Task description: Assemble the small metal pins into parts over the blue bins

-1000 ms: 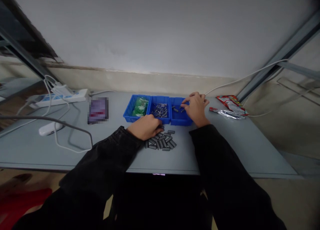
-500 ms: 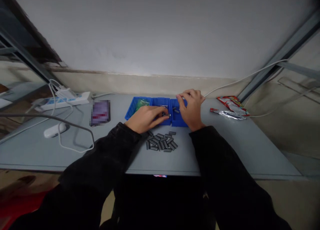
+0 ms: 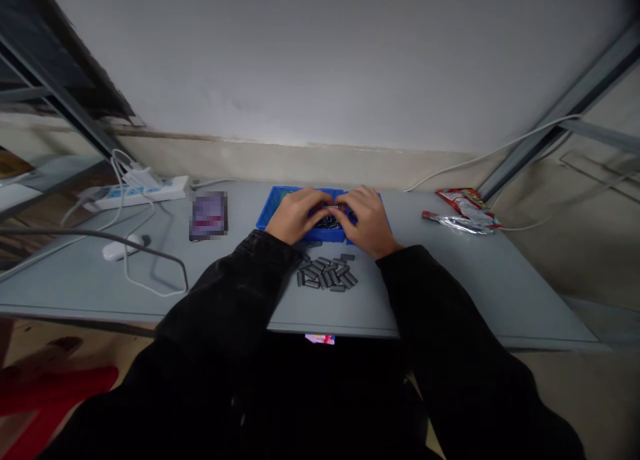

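Observation:
My left hand [image 3: 297, 215] and my right hand [image 3: 369, 220] meet above the middle blue bin [image 3: 320, 235], fingertips pinched. A thin, shiny metal pin [image 3: 331, 207] spans the gap between them, and both hands grip it; its exact kind is too small to make out. Beneath it, small dark and shiny metal pieces [image 3: 327, 223] lie in the bin. Left of that stands another blue bin [image 3: 267, 212] with something green inside, mostly covered by my left hand. The right-hand blue bin is largely hidden behind my right hand. Nearer me lies a heap of short grey cylinders [image 3: 327, 273].
On the left are a power strip [image 3: 170, 189] with plugs and cables, a blurred purple item [image 3: 209, 216] and a white rounded case [image 3: 120, 248]. A red packet [image 3: 470, 205] and a silver wrapper [image 3: 460, 224] lie at the right. The grey table [image 3: 450, 287] backs onto a wall.
My left hand has lifted slightly from the middle bin. My right hand has moved left and down from above the right bin, and the two now meet on the metal pin. The view has shifted slightly.

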The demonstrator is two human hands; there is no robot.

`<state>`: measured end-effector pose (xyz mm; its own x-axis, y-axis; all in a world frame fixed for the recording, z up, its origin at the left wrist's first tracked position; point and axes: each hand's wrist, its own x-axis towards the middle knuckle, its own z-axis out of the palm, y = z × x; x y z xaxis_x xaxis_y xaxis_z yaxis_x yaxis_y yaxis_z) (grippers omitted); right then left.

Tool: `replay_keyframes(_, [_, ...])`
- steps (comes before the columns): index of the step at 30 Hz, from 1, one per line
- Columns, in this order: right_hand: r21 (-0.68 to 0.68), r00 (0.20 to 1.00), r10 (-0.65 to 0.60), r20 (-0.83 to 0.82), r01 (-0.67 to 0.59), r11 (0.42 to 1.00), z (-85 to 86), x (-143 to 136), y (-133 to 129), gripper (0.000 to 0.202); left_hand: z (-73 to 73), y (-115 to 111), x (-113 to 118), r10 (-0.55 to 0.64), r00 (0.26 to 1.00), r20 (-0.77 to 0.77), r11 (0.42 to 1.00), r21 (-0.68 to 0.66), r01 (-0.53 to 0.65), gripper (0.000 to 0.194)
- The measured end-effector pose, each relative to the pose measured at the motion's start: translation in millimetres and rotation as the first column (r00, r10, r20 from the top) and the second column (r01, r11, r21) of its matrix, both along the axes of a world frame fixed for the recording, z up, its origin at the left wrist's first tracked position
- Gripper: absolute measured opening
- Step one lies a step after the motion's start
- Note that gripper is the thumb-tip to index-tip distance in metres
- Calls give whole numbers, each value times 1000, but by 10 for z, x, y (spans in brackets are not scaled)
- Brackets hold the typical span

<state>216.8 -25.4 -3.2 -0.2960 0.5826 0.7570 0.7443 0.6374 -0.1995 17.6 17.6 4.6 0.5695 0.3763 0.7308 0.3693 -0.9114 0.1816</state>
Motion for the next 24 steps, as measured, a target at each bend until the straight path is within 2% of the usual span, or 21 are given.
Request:
replay_keyframes(5, [-17,999,36,-9,-36,999,-34,0,25,20,-61,-49,47,21,993,114,999,-34,-17,19])
replay_keyframes(10, [10,993,85,-82,-84,996,-40,12,18,19,-100,-79,59,58,989,133,997,-59,-50,17])
replay_keyframes(16, [44,992,83,-98,-79,996,-44,19,11,17,-107,-85,58,86,982,168,996,-54,-78,16])
replay_keyframes(24, [50,992,60,-112,-55,997,-66,17,30,19,-95,-112,68,49,978,202,999,-23,-45,16])
